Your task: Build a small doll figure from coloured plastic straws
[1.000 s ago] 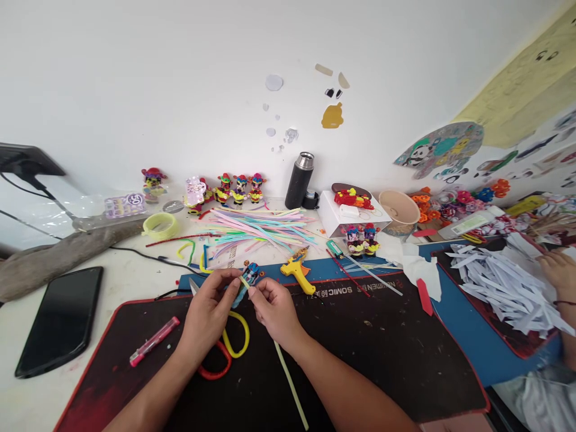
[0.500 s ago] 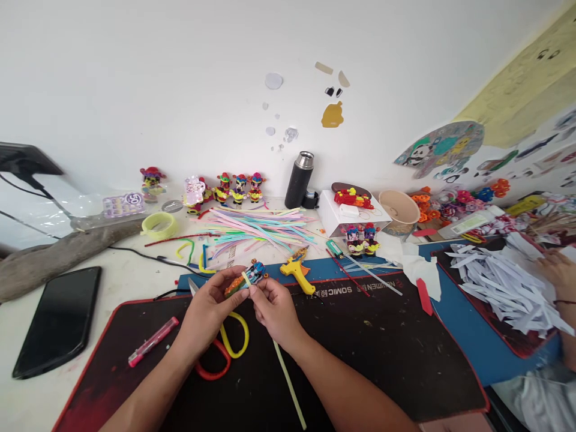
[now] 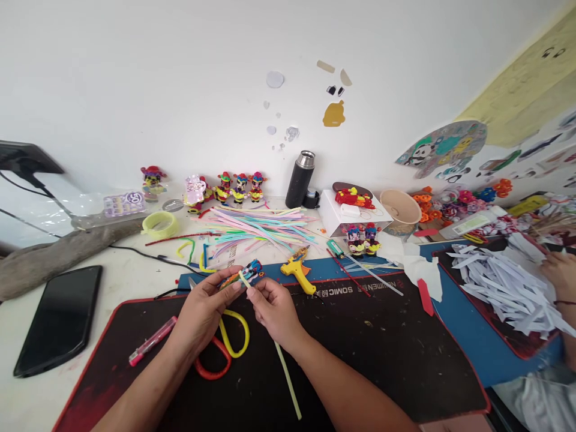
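Note:
My left hand (image 3: 204, 306) is closed around a small colourful pipe-cleaner figurine (image 3: 252, 270), blue and red at its top end and orange below. A pale yellow-green pipe cleaner (image 3: 288, 381) passes across the figurine's middle. My right hand (image 3: 274, 306) pinches that pipe cleaner just beside the figurine, and its long free end hangs below the hand over the dark mat. Under my left wrist lie scissors with one red and one yellow handle loop (image 3: 234, 335); their blades are mostly hidden. A yellow glue gun (image 3: 299, 271) rests just beyond my right hand.
A pile of pastel pipe cleaners (image 3: 261, 228) lies behind the hands, with finished figurines (image 3: 240, 187) along the wall. A black flask (image 3: 300, 180) stands there. On the left are a phone (image 3: 58, 321) and a pink tube (image 3: 153, 341). Another person's hand (image 3: 560, 270) is by paper strips (image 3: 508, 288).
The figurine has tilted and shifted slightly left in my left hand. My right hand has drawn the pipe cleaner a little, and its hanging end sits slightly higher.

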Tool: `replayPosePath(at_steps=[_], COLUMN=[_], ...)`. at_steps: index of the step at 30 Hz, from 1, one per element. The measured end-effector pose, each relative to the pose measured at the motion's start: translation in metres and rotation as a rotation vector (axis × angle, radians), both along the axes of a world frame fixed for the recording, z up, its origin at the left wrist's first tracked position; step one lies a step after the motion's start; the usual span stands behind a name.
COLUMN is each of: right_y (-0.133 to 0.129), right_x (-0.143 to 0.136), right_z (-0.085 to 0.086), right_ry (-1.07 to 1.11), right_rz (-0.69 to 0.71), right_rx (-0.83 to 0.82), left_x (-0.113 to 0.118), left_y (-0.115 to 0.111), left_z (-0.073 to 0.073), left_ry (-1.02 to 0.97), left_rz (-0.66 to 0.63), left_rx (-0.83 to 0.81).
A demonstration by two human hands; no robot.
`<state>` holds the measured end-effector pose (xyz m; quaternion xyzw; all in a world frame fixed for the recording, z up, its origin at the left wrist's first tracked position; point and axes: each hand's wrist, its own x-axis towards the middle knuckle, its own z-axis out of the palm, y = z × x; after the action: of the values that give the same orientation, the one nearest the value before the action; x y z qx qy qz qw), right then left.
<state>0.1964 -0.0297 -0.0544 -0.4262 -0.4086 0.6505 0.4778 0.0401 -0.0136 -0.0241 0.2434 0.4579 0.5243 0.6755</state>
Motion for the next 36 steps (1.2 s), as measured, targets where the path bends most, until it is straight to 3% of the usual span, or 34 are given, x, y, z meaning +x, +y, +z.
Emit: replayPosePath(at_steps=[36], right_y=[-0.0012], right_x=[0.0001], right_z=[0.0012], right_ry=[-0.025], right_rz=[-0.01], right_rx=[0.007], left_x=[-0.0033], left_y=[0.0002], left_z=[0.002], left_ry=[-0.128], left_rz=[-0.058], left_rx=[-0.088])
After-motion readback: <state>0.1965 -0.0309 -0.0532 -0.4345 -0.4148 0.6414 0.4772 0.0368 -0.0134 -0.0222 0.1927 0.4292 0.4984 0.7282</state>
